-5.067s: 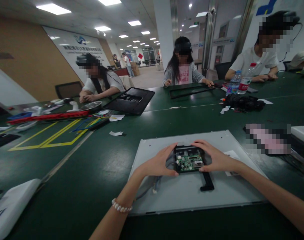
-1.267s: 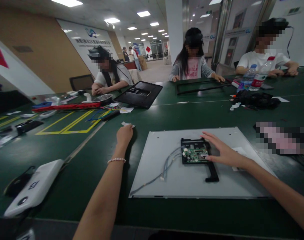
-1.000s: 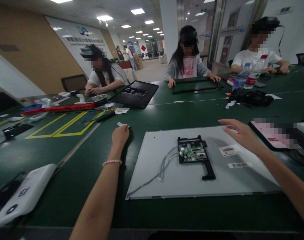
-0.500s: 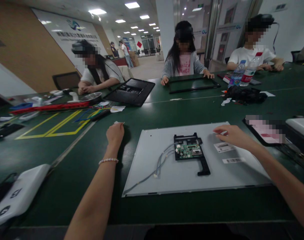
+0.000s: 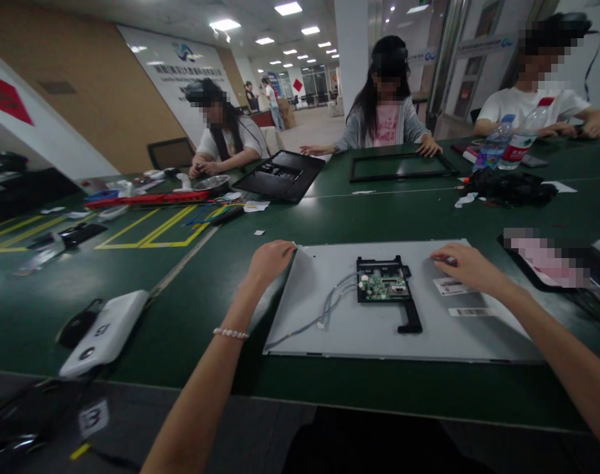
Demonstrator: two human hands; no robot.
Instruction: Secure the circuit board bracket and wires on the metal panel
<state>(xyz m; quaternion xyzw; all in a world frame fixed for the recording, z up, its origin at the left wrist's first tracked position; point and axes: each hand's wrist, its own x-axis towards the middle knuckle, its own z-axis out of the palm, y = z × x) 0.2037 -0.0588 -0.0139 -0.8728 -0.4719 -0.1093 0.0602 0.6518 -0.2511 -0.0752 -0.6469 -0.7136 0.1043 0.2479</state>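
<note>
A pale flat display panel [image 5: 300, 316] lies back-up on the green table in front of me. On it sits a black bracket [image 5: 409, 320] with a green circuit board [image 5: 382, 286], and grey cables [image 5: 335, 299] run from the board to the near left corner. My left hand [image 5: 271, 262] is at the panel's far left corner, fingers closed together; whether they pinch the edge is hidden. Over the panel's right part is my right hand [image 5: 470, 268], loosely curled, thumb and fingers apart, near two white labels [image 5: 452, 286]. Nothing shows in it.
A small white scrap [image 5: 259, 232] lies beyond my left hand. White devices and a phone [image 5: 546, 260] flank the panel. Across the table are a black back cover [image 5: 282, 174], a black frame [image 5: 403, 176], bottles [image 5: 519, 145] and a crumpled black bag [image 5: 507, 187]. Three people sit opposite.
My left hand has moved right, away from the white scrap, to the panel's far left corner. My right hand stays over the panel. The view has turned left; one person's hand has left the black frame.
</note>
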